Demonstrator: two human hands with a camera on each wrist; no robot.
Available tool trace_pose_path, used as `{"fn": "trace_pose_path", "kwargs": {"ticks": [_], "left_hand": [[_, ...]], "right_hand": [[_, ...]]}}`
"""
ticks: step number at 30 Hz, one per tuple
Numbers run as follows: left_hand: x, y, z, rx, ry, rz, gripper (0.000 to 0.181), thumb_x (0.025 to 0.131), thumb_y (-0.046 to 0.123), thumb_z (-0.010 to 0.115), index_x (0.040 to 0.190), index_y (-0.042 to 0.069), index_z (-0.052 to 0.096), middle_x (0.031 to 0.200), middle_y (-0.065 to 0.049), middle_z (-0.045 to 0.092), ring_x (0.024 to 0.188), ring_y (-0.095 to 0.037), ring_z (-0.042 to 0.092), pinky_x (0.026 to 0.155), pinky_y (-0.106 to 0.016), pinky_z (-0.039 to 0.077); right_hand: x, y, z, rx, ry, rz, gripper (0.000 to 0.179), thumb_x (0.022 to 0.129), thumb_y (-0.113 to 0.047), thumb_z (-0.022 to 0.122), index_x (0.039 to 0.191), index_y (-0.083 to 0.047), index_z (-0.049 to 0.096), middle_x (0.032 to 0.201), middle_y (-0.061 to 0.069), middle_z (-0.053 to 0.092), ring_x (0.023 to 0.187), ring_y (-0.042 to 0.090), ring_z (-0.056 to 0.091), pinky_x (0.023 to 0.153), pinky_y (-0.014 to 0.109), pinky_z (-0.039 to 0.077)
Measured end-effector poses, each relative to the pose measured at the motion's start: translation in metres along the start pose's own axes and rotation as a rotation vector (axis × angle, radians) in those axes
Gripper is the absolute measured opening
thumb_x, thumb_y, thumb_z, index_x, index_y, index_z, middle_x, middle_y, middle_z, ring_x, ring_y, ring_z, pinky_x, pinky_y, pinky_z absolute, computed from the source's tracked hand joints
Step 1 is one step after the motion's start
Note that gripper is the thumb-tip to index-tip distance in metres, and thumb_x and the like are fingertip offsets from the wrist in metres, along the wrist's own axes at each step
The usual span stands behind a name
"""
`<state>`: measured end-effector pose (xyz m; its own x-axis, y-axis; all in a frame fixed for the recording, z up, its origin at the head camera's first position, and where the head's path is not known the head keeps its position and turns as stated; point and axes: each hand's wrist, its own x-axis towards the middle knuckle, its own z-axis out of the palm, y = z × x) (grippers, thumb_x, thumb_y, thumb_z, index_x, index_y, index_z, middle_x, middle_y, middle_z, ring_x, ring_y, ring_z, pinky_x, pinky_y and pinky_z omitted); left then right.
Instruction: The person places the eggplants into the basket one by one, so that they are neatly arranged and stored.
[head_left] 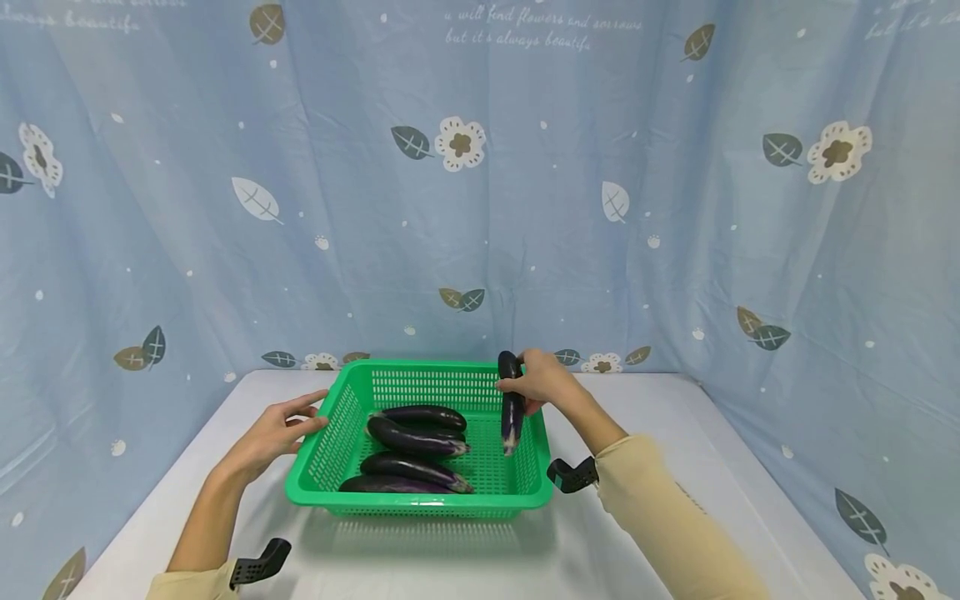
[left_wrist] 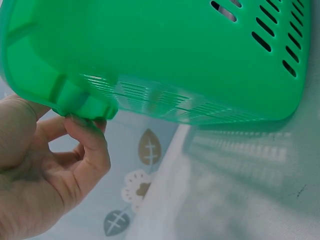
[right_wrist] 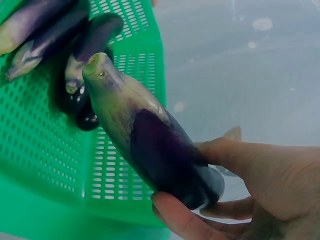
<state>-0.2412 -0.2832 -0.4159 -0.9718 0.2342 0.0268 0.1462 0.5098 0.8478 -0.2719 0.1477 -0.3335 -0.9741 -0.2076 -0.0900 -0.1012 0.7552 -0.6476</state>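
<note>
Over the right side of a green plastic basket (head_left: 536, 492), my right hand (head_left: 546, 379) holds an eggplant (head_left: 512, 408) between thumb and fingers. Its stem end points down toward the basket floor in the head view. The right wrist view shows this dark purple eggplant (right_wrist: 155, 135) with its pale greenish cap, and the right hand (right_wrist: 250, 195) around its rounded end. At the basket's left side, my left hand (head_left: 272, 432) grips the rim. In the left wrist view, bent fingers (left_wrist: 92, 150) meet the rim's underside. Several more eggplants (head_left: 416, 437) lie inside the basket, mostly toward its left.
The basket stands on a white table (head_left: 630, 533). Behind and at both sides hangs a blue curtain (head_left: 375, 208) printed with leaves and flowers. A black wrist device (head_left: 573, 475) sits by the right cuff, and another black device (head_left: 261, 562) by the left.
</note>
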Motion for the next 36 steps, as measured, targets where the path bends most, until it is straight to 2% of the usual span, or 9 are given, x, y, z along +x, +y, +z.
{"fn": "trace_pose_path", "kwargs": {"ticks": [6, 12, 15, 21, 26, 29, 33, 36], "left_hand": [[0.001, 0.001, -0.001, 0.006, 0.005, 0.004, 0.071, 0.097, 0.036, 0.062, 0.155, 0.012, 0.031, 0.130, -0.022, 0.049, 0.100, -0.006, 0.060, 0.087, -0.050, 0.053], [0.000, 0.001, -0.001, 0.010, 0.008, 0.002, 0.070, 0.097, 0.036, 0.062, 0.155, 0.013, 0.031, 0.130, -0.021, 0.049, 0.099, -0.006, 0.059, 0.087, -0.050, 0.053], [-0.001, 0.000, 0.000, 0.013, 0.009, -0.002, 0.071, 0.097, 0.036, 0.062, 0.155, 0.012, 0.031, 0.130, -0.022, 0.049, 0.099, -0.006, 0.059, 0.087, -0.051, 0.053], [-0.001, 0.000, 0.001, 0.016, 0.011, -0.008, 0.071, 0.097, 0.037, 0.062, 0.155, 0.012, 0.030, 0.131, -0.022, 0.048, 0.101, -0.005, 0.059, 0.088, -0.051, 0.053], [-0.001, -0.001, 0.001, 0.014, 0.008, -0.009, 0.071, 0.097, 0.037, 0.062, 0.156, 0.013, 0.030, 0.132, -0.021, 0.048, 0.102, -0.006, 0.058, 0.088, -0.051, 0.052], [-0.001, -0.001, 0.001, 0.013, 0.007, -0.008, 0.071, 0.097, 0.037, 0.062, 0.156, 0.013, 0.030, 0.132, -0.021, 0.048, 0.103, -0.006, 0.058, 0.088, -0.051, 0.052], [-0.001, 0.000, 0.001, 0.012, 0.006, -0.007, 0.071, 0.097, 0.037, 0.062, 0.156, 0.013, 0.030, 0.132, -0.021, 0.048, 0.103, -0.006, 0.059, 0.088, -0.050, 0.053], [-0.001, 0.001, 0.001, 0.009, 0.007, -0.005, 0.071, 0.097, 0.037, 0.062, 0.155, 0.013, 0.031, 0.131, -0.021, 0.048, 0.101, -0.005, 0.059, 0.087, -0.049, 0.053]], "right_hand": [[0.004, -0.002, 0.010, -0.011, -0.007, 0.006, 0.051, 0.090, -0.030, 0.072, 0.122, 0.006, 0.057, 0.081, 0.016, 0.069, 0.054, 0.023, 0.070, 0.057, 0.035, 0.058], [0.010, -0.005, 0.025, -0.113, 0.000, 0.003, 0.046, 0.089, -0.031, 0.073, 0.112, 0.007, 0.061, 0.074, 0.014, 0.068, 0.056, 0.027, 0.071, 0.056, 0.032, 0.057], [0.014, -0.006, 0.034, -0.171, -0.009, 0.012, 0.051, 0.089, -0.033, 0.073, 0.115, 0.008, 0.059, 0.082, 0.017, 0.070, 0.057, 0.027, 0.071, 0.055, 0.030, 0.057], [0.019, -0.007, 0.045, -0.157, -0.072, 0.057, 0.063, 0.090, -0.033, 0.072, 0.134, 0.005, 0.047, 0.121, 0.024, 0.062, 0.059, 0.025, 0.071, 0.059, 0.033, 0.058], [0.018, -0.006, 0.048, -0.083, -0.181, 0.081, 0.075, 0.093, -0.026, 0.070, 0.149, 0.002, 0.030, 0.127, 0.024, 0.059, 0.064, 0.028, 0.072, 0.068, 0.040, 0.059], [0.018, -0.006, 0.049, -0.037, -0.256, 0.082, 0.081, 0.094, -0.022, 0.068, 0.154, 0.002, 0.019, 0.139, 0.026, 0.051, 0.065, 0.028, 0.072, 0.070, 0.042, 0.059], [0.018, -0.006, 0.052, 0.004, -0.324, 0.073, 0.082, 0.095, -0.019, 0.066, 0.156, -0.002, 0.013, 0.150, 0.027, 0.039, 0.067, 0.029, 0.072, 0.072, 0.044, 0.059], [0.019, -0.006, 0.053, 0.025, -0.336, 0.079, 0.079, 0.095, -0.018, 0.066, 0.156, -0.006, 0.016, 0.148, 0.028, 0.040, 0.069, 0.032, 0.072, 0.073, 0.046, 0.059]]}}
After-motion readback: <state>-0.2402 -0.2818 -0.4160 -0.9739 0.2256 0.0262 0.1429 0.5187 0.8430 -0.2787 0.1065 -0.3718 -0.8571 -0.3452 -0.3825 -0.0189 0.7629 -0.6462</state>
